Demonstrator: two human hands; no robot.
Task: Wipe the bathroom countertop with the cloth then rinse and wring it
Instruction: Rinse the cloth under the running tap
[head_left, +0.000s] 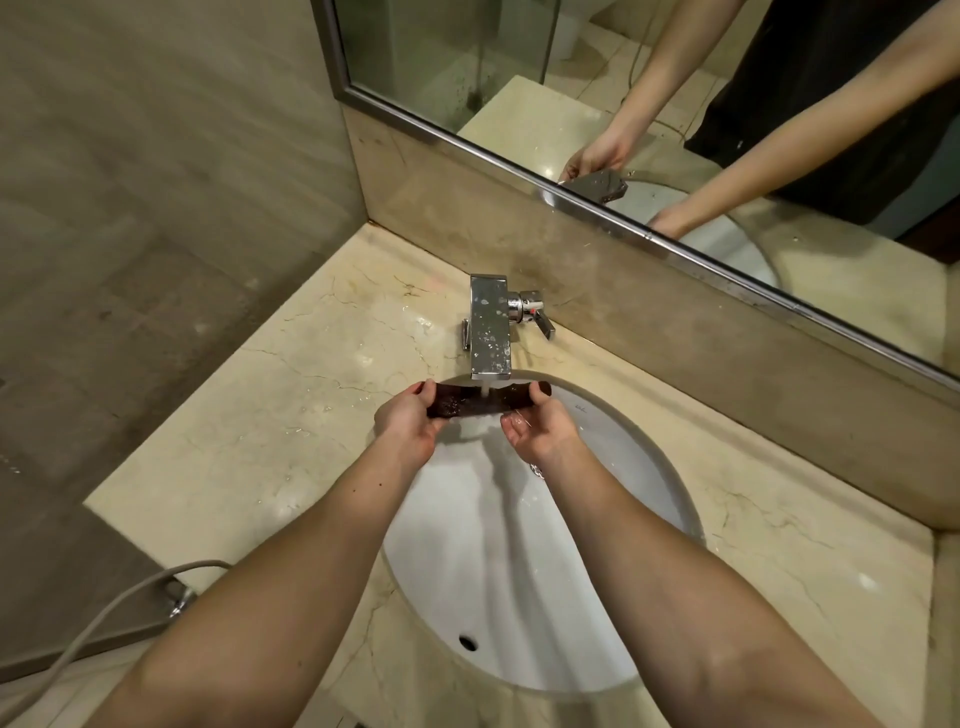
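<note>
A dark brown cloth (480, 401) is stretched flat between my two hands, directly under the spout of the chrome faucet (490, 327). Water runs from the spout onto the middle of the cloth. My left hand (410, 420) pinches the cloth's left end, thumb on top. My right hand (540, 423) grips the right end. Both hands hover over the back of the white oval sink (613, 441), which is set into the beige marble countertop (249, 426). Water drops lie on the counter to the left of the faucet.
The faucet's lever handle (540, 319) sticks out to the right, close to the marble backsplash. A framed mirror (649, 104) above reflects my arms. A grey hose (104, 618) runs below the counter's left edge. A wall closes the left side.
</note>
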